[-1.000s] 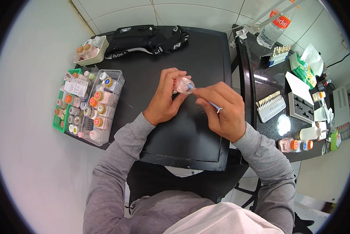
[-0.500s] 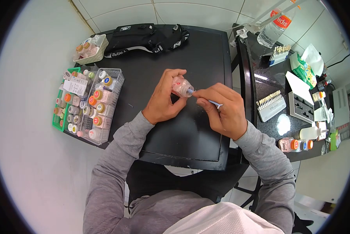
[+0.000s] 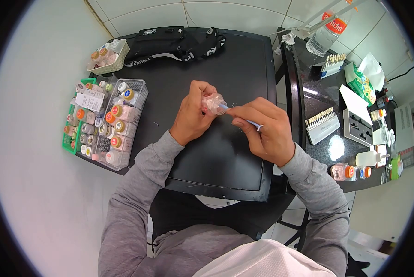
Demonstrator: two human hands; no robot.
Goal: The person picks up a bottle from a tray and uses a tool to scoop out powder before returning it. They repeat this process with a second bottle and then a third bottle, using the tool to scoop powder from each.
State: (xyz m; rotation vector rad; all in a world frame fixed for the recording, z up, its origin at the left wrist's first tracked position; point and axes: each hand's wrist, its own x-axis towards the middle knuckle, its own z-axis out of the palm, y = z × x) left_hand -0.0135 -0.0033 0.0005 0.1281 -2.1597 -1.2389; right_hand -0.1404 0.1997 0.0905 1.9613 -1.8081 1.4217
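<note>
Above the middle of the black table, my left hand point(image 3: 192, 113) is wrapped round a small clear bottle point(image 3: 215, 103) with pinkish contents. The bottle is tilted, its open mouth toward the right. My right hand point(image 3: 265, 130) pinches a thin light-blue stick point(image 3: 253, 123). One end of the stick reaches into the bottle's mouth, and its forked other end sticks out below my fingers.
Baskets point(image 3: 141, 99) of capped bottles stand at the table's left edge, with a smaller basket point(image 3: 119, 63) behind. A black bag point(image 3: 161, 44) lies at the back. On the right counter point(image 3: 315, 159) are shade guides point(image 3: 322, 127), a case, bottles and wipes.
My left hand has turned the bottle slightly and its fingers have shifted round it. The stick is still in the bottle's mouth, in my right hand.
</note>
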